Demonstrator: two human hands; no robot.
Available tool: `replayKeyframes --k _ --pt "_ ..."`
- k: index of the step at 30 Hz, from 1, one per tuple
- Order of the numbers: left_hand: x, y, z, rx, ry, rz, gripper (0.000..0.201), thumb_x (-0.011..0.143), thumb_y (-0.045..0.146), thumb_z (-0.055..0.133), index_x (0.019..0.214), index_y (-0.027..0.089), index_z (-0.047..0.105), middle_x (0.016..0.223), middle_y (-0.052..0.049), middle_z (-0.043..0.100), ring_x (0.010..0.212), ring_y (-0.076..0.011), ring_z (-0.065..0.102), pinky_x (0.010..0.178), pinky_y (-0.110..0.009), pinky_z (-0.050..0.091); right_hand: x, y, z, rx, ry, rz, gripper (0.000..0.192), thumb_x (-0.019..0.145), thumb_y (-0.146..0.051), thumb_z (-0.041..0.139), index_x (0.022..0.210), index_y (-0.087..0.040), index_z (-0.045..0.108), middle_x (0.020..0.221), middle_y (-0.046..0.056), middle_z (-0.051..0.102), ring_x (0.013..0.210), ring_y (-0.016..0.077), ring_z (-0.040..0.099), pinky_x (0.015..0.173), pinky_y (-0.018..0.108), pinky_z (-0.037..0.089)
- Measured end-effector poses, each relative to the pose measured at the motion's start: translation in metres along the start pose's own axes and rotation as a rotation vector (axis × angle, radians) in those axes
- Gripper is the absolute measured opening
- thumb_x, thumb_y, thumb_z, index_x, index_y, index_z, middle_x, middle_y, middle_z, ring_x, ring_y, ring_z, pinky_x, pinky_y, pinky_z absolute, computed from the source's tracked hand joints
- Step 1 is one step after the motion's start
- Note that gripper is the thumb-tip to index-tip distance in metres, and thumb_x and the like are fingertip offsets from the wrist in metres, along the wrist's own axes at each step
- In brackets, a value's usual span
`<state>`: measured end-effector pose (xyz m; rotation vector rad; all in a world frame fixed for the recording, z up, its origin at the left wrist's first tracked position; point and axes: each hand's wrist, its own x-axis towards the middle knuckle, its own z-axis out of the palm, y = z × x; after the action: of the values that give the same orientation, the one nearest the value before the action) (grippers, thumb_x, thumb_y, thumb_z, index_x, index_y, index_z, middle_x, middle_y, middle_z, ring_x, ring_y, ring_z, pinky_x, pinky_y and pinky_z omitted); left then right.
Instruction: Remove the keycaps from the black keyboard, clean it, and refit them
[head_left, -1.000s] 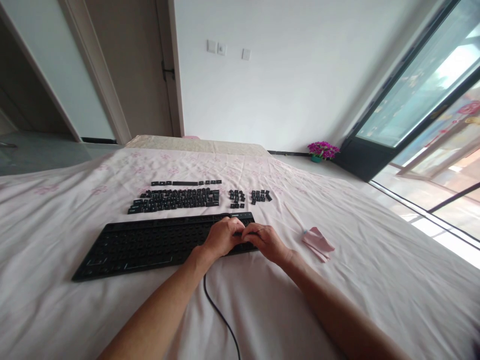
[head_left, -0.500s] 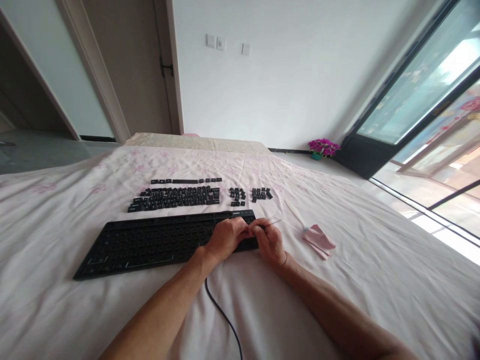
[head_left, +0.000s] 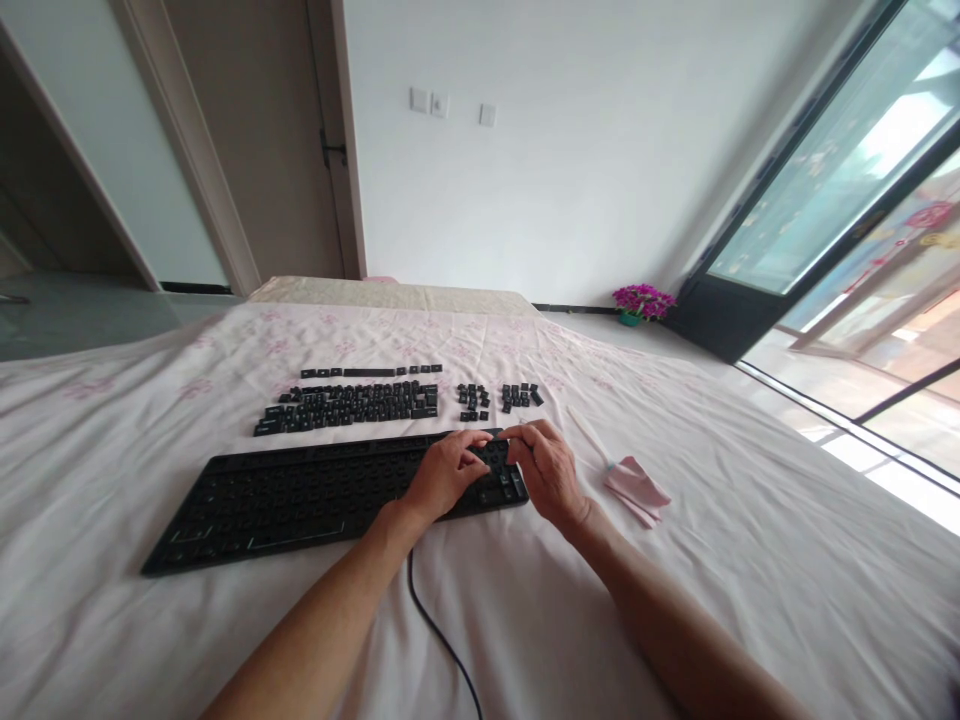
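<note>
The black keyboard (head_left: 292, 500) lies flat across a rumpled bedsheet (head_left: 795, 560), and over its right end I watch, from my remote post, two bare hands part. The left hand (head_left: 442, 473), pressed against its partner half a second ago, now hangs loose above the number pad, thumb and forefinger spread with a gap between them. The right hand (head_left: 551, 465) curls at the pad's far corner, forefinger stretched toward the left; the thin wires that jutted from it a moment ago are lost to my view, and whether its fingers grip anything I cannot tell. The parting uncovers keys (head_left: 504, 488) seated at the board's lower right corner, which I read as work there left unfinished.

Behind the board, from the left, loose keycaps lie in a crowded block (head_left: 352, 405), with a space bar (head_left: 368, 373) in the row beyond, then two smaller clusters (head_left: 472, 400) (head_left: 521, 395). A black cable (head_left: 442, 635) trails toward the camera between the forearms. Just right of the right hand, a pale stick (head_left: 589, 437) meets a folded pink cloth (head_left: 637, 490); farther off stand magenta potted flowers (head_left: 643, 302). Nothing blocks the board but the hands themselves, whose fingers hide part of the number pad from me.
</note>
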<state>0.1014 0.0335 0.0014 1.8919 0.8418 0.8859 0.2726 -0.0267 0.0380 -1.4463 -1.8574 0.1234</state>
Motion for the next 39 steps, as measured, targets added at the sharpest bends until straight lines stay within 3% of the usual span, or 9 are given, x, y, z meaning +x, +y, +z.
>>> replayKeyframes --k 4,7,11,14,19,24,32,39 --pt "0.002 -0.006 0.0 -0.113 0.019 -0.041 0.043 0.077 0.014 0.063 0.119 0.023 0.057 0.108 -0.005 0.066 0.078 -0.0122 0.066 0.078 -0.027 0.053 0.004 0.004 0.0 -0.024 -0.206 0.032 0.025 0.096 -0.032 0.043 0.099 -0.023 0.066 0.089 0.004 0.067 0.082 0.0178 0.061 0.076 0.028 0.044" --pt "0.003 -0.01 0.001 -0.228 0.037 -0.059 0.047 0.078 0.018 0.066 0.123 0.022 0.054 0.107 -0.007 0.067 0.083 -0.0145 0.068 0.08 -0.03 0.054 0.001 0.008 0.008 -0.038 -0.275 0.037 0.019 0.09 -0.034 0.056 0.101 -0.025 0.068 0.093 0.004 0.069 0.082 0.018 0.063 0.073 0.027 0.043" --pt "0.004 -0.012 0.001 -0.31 0.021 -0.058 0.046 0.08 0.022 0.065 0.124 0.019 0.053 0.104 -0.008 0.068 0.088 -0.017 0.069 0.083 -0.031 0.054 0.0 0.012 0.015 -0.044 -0.251 0.083 0.013 0.084 -0.032 0.062 0.089 -0.024 0.07 0.084 0.003 0.07 0.075 0.0184 0.063 0.067 0.027 0.042" --pt "0.003 -0.011 0.001 -0.255 0.039 -0.041 0.041 0.083 0.024 0.062 0.122 0.019 0.056 0.103 -0.007 0.069 0.087 -0.0161 0.068 0.084 -0.031 0.053 0.003 0.025 0.013 -0.046 -0.218 0.173 0.011 0.081 -0.032 0.063 0.086 -0.025 0.07 0.077 0.002 0.071 0.068 0.0172 0.061 0.062 0.026 0.04" --pt "0.001 -0.01 0.003 -0.092 0.073 -0.009 0.037 0.082 0.021 0.06 0.119 0.022 0.059 0.103 -0.005 0.069 0.079 -0.013 0.067 0.081 -0.028 0.053 0.021 0.075 0.002 -0.038 -0.053 0.367 0.018 0.078 -0.035 0.063 0.088 -0.021 0.07 0.081 0.001 0.072 0.072 0.0183 0.064 0.065 0.027 0.045" --pt "0.001 -0.008 0.003 0.002 0.048 0.022 0.03 0.081 0.016 0.058 0.11 0.022 0.064 0.103 -0.004 0.07 0.079 -0.0132 0.067 0.081 -0.027 0.052 0.045 0.113 -0.003 -0.16 -0.038 0.446 0.018 0.076 -0.032 0.065 0.089 -0.023 0.073 0.084 0.002 0.073 0.079 0.0204 0.066 0.072 0.03 0.046" --pt "0.0 -0.004 0.002 0.049 0.029 0.057 0.025 0.081 0.015 0.057 0.103 0.022 0.068 0.101 -0.004 0.07 0.082 -0.0147 0.066 0.082 -0.029 0.051 0.064 0.131 0.014 -0.233 -0.046 0.478 0.018 0.077 -0.031 0.065 0.089 -0.025 0.076 0.085 0.003 0.074 0.081 0.0211 0.066 0.069 0.028 0.044" --pt "0.001 -0.004 0.001 0.06 0.02 0.072 0.021 0.081 0.015 0.057 0.097 0.022 0.069 0.098 -0.003 0.069 0.081 -0.0141 0.066 0.08 -0.026 0.051 0.066 0.129 0.014 -0.228 -0.029 0.464 0.02 0.078 -0.032 0.065 0.092 -0.024 0.075 0.087 0.004 0.074 0.084 0.0214 0.066 0.071 0.027 0.043"
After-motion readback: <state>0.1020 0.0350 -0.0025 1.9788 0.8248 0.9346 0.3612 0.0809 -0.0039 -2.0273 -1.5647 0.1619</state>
